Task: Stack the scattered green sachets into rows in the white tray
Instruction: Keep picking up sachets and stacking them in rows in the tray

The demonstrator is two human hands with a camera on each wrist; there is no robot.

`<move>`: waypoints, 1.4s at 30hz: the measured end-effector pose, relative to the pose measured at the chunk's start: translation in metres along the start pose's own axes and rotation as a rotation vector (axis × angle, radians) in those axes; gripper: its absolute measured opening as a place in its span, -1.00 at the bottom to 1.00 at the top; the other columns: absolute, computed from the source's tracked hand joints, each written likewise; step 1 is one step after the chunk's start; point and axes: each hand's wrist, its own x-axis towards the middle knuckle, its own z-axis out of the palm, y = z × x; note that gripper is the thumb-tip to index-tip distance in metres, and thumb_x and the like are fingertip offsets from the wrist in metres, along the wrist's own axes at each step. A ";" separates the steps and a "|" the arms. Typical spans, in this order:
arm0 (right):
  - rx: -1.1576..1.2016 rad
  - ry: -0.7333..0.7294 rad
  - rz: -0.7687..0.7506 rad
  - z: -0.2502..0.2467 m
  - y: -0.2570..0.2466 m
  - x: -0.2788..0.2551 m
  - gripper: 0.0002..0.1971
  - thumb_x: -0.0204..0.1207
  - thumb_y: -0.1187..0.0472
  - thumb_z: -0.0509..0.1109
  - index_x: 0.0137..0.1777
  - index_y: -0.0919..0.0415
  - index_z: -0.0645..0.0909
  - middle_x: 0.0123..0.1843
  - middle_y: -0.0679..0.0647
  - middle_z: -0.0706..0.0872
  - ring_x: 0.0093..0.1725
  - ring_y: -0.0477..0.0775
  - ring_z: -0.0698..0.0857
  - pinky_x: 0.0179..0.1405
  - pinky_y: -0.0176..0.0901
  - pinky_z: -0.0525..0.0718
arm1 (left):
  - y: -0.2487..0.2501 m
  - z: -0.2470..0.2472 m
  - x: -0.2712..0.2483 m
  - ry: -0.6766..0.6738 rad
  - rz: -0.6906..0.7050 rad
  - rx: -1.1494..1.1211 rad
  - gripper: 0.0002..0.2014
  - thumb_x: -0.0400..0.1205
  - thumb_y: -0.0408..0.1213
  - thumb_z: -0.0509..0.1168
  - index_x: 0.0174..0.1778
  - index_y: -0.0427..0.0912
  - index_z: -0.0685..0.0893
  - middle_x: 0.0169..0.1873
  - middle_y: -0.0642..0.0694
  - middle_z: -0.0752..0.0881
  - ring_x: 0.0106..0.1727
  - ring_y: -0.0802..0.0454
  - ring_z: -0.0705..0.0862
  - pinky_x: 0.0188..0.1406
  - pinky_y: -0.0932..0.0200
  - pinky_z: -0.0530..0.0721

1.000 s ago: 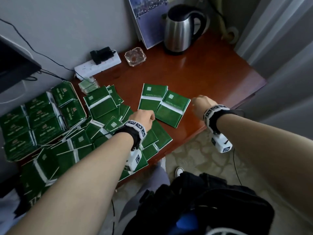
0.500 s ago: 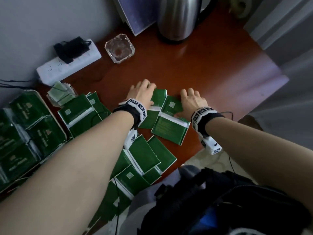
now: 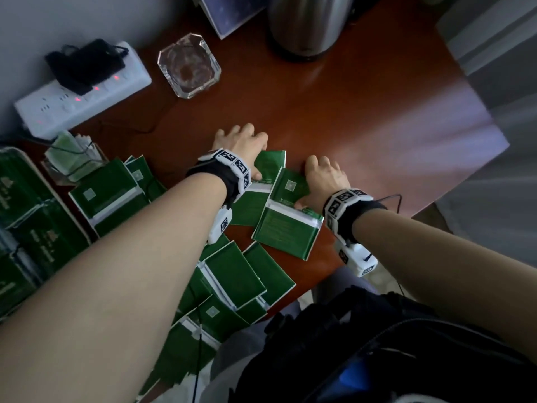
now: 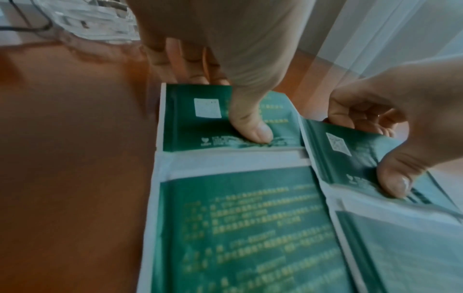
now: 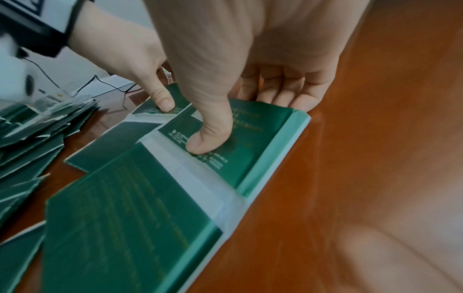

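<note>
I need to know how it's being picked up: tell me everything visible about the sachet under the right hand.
The right-hand sachet is a flat, glossy dark-green packet with a white seal band across it, a small white square and pale print. It lies on the brown table, overlapping the neighbouring sachet. The right hand pinches its far end, thumb on top, fingers at the edge.

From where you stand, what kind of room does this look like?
Probably a hotel room: a steel kettle, a glass ashtray and a white power strip share a small wooden desk against a wall, beside curtains.
</note>
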 end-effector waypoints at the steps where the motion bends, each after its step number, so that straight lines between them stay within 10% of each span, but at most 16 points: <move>1: 0.001 -0.007 -0.005 0.000 0.000 0.002 -0.18 0.23 -0.07 0.72 0.33 0.23 0.35 0.26 0.19 0.51 0.30 0.26 0.51 0.26 0.14 0.57 | 0.000 0.002 0.001 0.007 -0.017 -0.012 -0.42 0.39 0.05 0.60 0.24 0.06 0.51 0.24 -0.08 0.52 0.31 -0.16 0.49 0.29 -0.22 0.43; 12: -0.132 -0.149 -0.202 -0.025 0.005 0.030 -0.40 0.35 0.00 0.67 0.26 0.28 0.54 0.16 0.20 0.64 0.14 0.25 0.67 -0.02 -0.02 0.67 | 0.009 -0.007 0.004 -0.023 -0.208 -0.159 -0.44 0.48 0.07 0.53 0.37 0.03 0.56 0.28 -0.08 0.57 0.36 -0.18 0.52 0.37 -0.23 0.41; 20: -0.203 -0.014 -0.335 -0.088 0.040 0.039 -0.82 0.48 0.38 0.35 0.06 0.24 0.59 -0.01 0.21 0.68 -0.16 0.24 0.65 -0.28 -0.12 0.59 | 0.037 -0.017 -0.026 0.102 -0.403 -0.318 -0.67 0.51 -0.10 0.51 0.17 0.08 0.63 0.08 -0.07 0.70 0.03 -0.17 0.70 -0.16 0.06 0.61; 24: -0.337 0.056 -0.427 -0.096 0.054 0.028 -0.65 0.43 0.48 0.33 0.20 0.26 0.47 0.22 0.22 0.48 0.15 0.30 0.57 -0.03 0.04 0.63 | 0.065 -0.002 -0.040 0.259 -0.393 -0.409 -0.79 0.53 -0.17 0.49 -0.05 0.11 0.58 0.00 0.04 0.63 -0.08 -0.02 0.62 -0.26 0.07 0.57; 27: -0.367 0.098 -0.573 -0.074 0.065 0.016 -0.51 0.41 0.29 0.43 0.32 0.23 0.38 0.34 0.20 0.43 0.34 0.31 0.49 0.25 0.15 0.57 | 0.090 0.022 -0.050 0.352 -0.373 -0.462 -0.57 0.49 0.03 0.49 0.25 0.12 0.57 0.24 0.04 0.52 0.24 -0.03 0.57 0.10 -0.04 0.63; 30: -0.433 0.021 -0.658 -0.040 0.085 0.012 -0.06 0.46 -0.13 0.41 0.70 0.22 0.03 0.75 0.22 -0.02 0.72 0.29 0.04 0.67 0.21 0.15 | 0.118 0.060 -0.059 0.260 -0.303 -0.395 -0.01 0.44 0.40 0.31 0.71 0.00 0.13 0.71 -0.05 0.04 0.69 -0.11 0.12 0.59 -0.24 0.25; 33: -0.577 0.017 -0.721 -0.005 0.115 0.005 0.08 0.48 -0.34 0.25 0.74 0.16 -0.31 0.75 0.14 -0.37 0.74 0.21 -0.26 0.71 0.24 -0.12 | 0.149 0.102 -0.074 0.181 -0.272 -0.295 0.19 0.39 0.61 0.03 0.73 -0.07 -0.30 0.69 -0.04 -0.41 0.73 -0.10 -0.28 0.66 -0.36 -0.06; 42: -0.615 0.146 -0.851 0.041 0.177 -0.028 0.10 0.45 -0.45 0.17 0.75 0.16 -0.29 0.77 0.11 -0.30 0.74 0.19 -0.21 0.71 0.21 -0.14 | 0.223 0.158 -0.114 0.321 -0.299 -0.231 0.23 0.38 0.55 0.16 0.74 -0.13 -0.24 0.72 -0.09 -0.32 0.74 -0.12 -0.21 0.66 -0.33 -0.04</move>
